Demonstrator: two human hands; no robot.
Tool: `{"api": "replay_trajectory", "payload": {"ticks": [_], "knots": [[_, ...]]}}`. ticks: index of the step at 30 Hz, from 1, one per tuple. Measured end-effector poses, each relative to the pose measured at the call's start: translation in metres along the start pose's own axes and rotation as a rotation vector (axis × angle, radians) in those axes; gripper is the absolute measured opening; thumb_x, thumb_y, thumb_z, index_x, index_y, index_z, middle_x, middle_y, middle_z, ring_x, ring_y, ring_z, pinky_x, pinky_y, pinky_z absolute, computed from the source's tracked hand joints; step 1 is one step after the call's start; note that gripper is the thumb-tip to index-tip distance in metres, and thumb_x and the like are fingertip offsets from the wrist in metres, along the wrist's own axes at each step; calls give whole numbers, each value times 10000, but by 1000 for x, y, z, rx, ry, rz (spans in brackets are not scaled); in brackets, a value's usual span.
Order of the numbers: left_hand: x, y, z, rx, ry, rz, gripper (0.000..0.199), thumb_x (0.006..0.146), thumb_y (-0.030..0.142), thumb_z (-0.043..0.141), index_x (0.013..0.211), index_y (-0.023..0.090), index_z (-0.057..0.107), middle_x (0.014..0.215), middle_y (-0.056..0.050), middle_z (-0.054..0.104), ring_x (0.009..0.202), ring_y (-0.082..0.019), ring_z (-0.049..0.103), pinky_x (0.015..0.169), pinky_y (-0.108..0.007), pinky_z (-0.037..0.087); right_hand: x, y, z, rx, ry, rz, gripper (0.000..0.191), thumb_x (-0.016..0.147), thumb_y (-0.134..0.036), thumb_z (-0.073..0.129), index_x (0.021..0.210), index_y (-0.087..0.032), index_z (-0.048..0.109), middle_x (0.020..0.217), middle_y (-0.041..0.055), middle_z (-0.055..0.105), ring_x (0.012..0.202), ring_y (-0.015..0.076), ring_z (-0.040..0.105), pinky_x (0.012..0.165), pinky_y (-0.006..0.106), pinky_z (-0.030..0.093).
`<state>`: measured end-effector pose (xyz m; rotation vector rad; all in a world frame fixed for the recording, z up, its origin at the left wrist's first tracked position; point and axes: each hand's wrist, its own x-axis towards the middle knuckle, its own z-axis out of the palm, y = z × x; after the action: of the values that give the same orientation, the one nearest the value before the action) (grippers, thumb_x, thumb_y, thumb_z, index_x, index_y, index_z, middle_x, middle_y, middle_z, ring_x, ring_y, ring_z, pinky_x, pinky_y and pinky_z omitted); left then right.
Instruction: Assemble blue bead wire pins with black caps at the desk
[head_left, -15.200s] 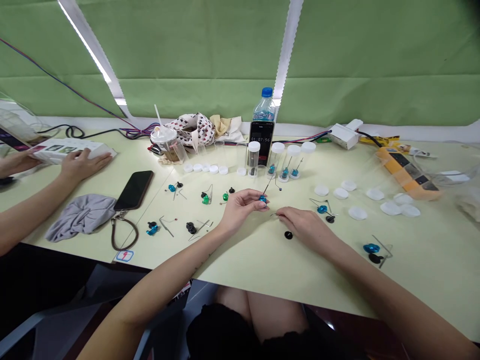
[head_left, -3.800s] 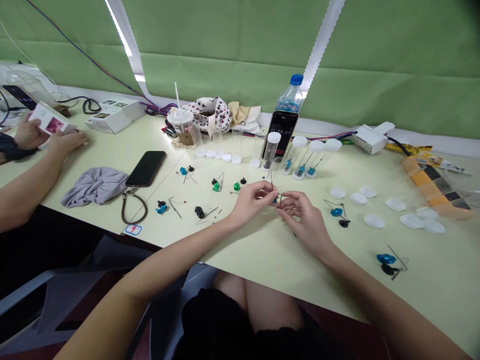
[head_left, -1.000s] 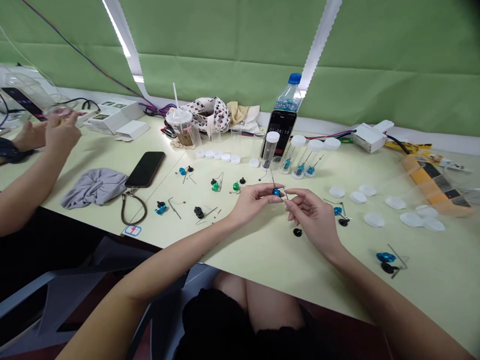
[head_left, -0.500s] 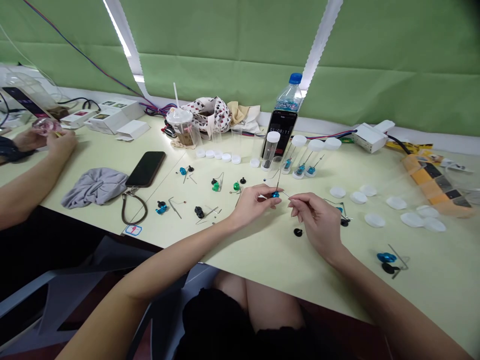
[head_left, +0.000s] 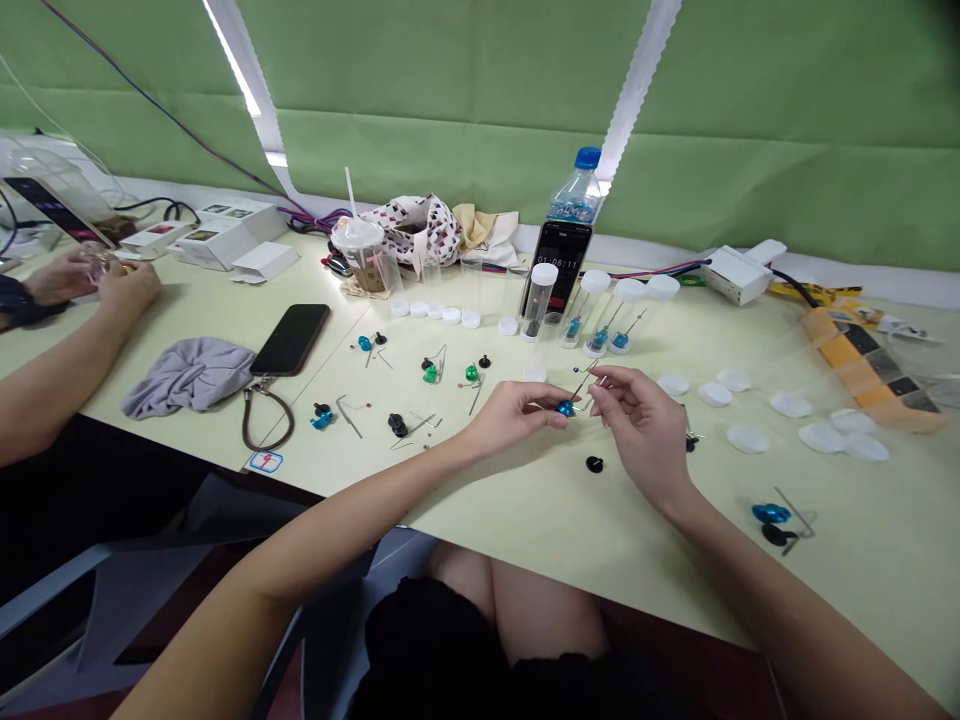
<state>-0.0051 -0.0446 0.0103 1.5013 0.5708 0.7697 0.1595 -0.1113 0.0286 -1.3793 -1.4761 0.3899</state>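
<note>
Both hands, left hand and right hand, pinch one blue knob before four capped tubes.

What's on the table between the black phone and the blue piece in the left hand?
In the head view: small green and black parts and loose wire pins.

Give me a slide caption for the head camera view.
Left hand pinches a small blue part while right hand holds its thin wire.
</note>
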Motion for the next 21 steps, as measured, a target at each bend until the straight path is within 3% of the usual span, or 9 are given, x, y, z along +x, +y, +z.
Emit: {"api": "replay_trajectory", "payload": {"ticks": [9,15,21], "knots": [[1,1,-1,-221,-24,2,278,633,180,757,877,120,637,834,-48,670,771,-134,624,825,-342,482,3,6,1,160,-73,141,275,856,-422,569,1040,-218,590,766,7,591,653,136,575,595,279,469],[1,3,-2,-302,-24,27,307,644,247,774,878,116,625,819,-41,658,752,-131,632,780,-328,517,3,11,1,126,-167,169,281,895,-477,488,855,-208,560,737,8,587,625,127,536,585,262,423],[1,6,-3,-367,16,69,333,665,307,768,883,119,601,806,-35,644,717,-123,621,714,-309,554,-1,11,3,53,-249,140,328,937,-478,393,835,-214,558,713,0,566,613,127,509,592,259,400]]}}
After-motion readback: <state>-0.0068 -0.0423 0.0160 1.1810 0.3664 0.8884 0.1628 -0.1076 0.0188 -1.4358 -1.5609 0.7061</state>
